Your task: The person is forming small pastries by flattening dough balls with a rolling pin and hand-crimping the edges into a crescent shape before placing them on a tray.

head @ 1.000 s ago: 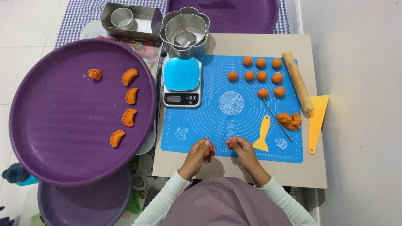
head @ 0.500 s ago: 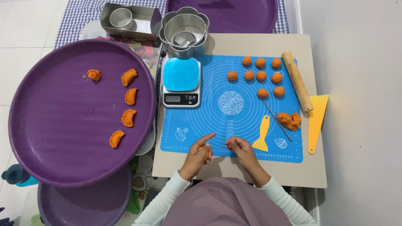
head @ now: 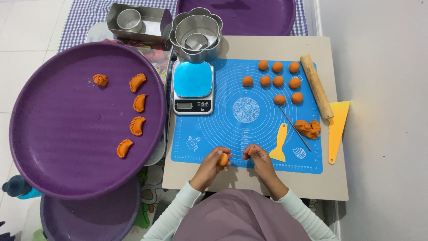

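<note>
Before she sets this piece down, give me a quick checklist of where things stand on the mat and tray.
1. Left hand holds orange dough piece: ok.
2. Right hand pinches a small bit of dough: ok.
3. Piece fully shaped: cannot tell, fingers cover it.
4. Purple tray has bare room beside the four crescents: ok.
5. Nine dough balls wait on the blue mat: ok.
6. Scale platform bare: ok.

Home baking spot: kitchen scale (head: 192, 87), pastry mat (head: 249, 129), tiled floor (head: 26, 27).
</note>
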